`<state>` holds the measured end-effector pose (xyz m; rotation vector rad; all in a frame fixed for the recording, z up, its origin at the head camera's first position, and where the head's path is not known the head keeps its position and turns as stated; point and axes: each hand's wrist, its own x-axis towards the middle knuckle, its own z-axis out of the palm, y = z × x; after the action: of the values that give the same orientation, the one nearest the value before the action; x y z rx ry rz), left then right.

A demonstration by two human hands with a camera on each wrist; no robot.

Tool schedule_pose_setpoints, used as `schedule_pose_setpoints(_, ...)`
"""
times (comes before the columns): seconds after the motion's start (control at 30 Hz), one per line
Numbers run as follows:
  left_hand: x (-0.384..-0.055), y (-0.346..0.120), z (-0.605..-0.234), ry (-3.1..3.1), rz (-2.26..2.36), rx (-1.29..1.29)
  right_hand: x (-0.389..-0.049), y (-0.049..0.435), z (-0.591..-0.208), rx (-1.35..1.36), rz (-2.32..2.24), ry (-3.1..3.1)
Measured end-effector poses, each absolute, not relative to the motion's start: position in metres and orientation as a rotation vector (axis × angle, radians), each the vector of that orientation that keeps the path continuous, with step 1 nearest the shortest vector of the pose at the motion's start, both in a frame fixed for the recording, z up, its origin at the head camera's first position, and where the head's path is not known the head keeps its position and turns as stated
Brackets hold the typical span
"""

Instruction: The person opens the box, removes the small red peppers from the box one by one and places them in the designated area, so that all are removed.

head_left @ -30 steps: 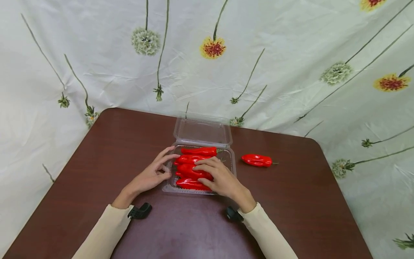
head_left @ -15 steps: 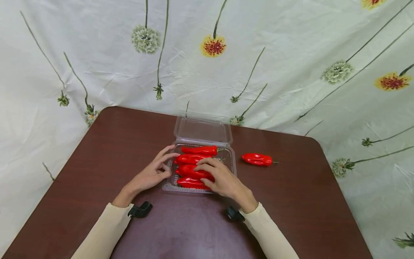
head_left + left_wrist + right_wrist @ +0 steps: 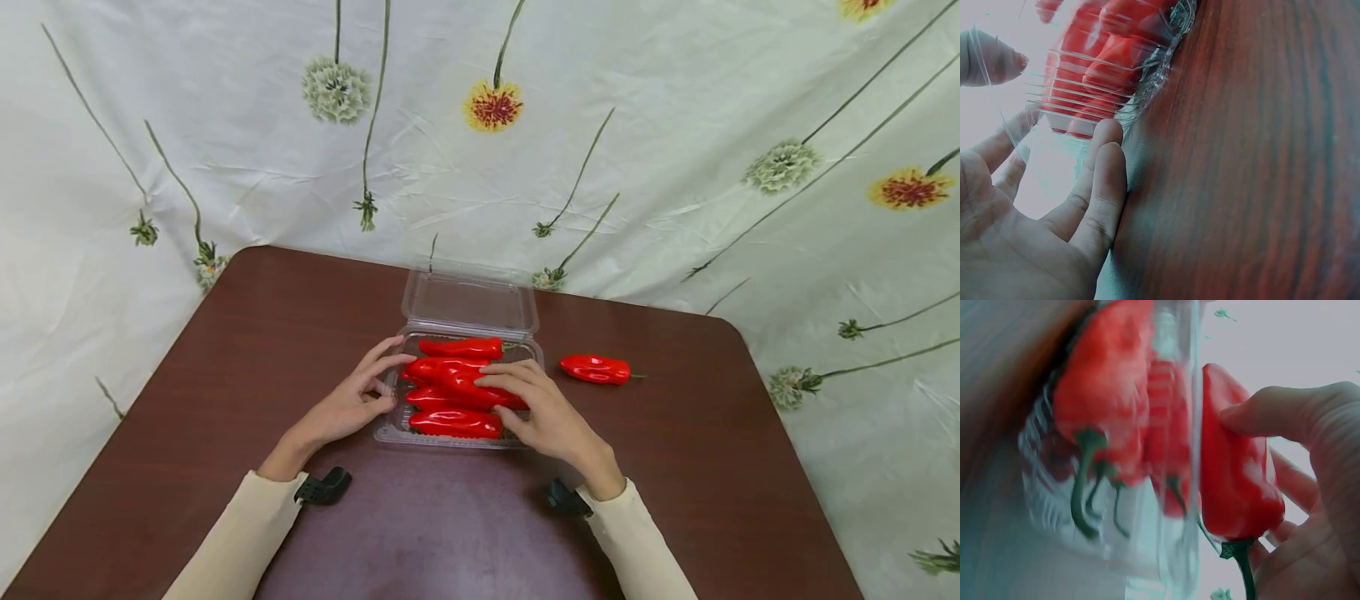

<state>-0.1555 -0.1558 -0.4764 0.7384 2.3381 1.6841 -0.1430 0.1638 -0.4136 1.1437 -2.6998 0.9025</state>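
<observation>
A hinged clear plastic container (image 3: 390, 435) stands on the table with several red peppers lying crosswise in it. My right hand (image 3: 543, 408) pinches one red pepper (image 3: 1235, 469) between thumb (image 3: 1260, 412) and fingers, its green stem pointing down in the right wrist view. In the head view that pepper slants over the others at the right of the container. My left hand (image 3: 345, 400) rests at the container's left side, thumb and extended fingers touching its rim and wall. The left wrist view shows its fingers (image 3: 1107, 181) nearly straight against the clear wall.
The container's transparent lid (image 3: 472, 304) stands back toward the far table edge. One more red pepper (image 3: 595, 369) lies on the brown table (image 3: 675, 467) to the right. Behind the table hangs a white flowered cloth (image 3: 637, 150).
My right hand has shifted right, drawing a pepper rightward and turning it to a slant across the others. The front pepper now shows more fully. My left hand has stayed put.
</observation>
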Motion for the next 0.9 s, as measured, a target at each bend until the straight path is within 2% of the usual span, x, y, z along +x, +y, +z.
schedule_pose_setpoints(0.9, -0.156, -0.154, -0.477, 2.339, 1.681, 0.713, -0.151, 0.261, -0.412, 0.703, 1.01, -2.715)
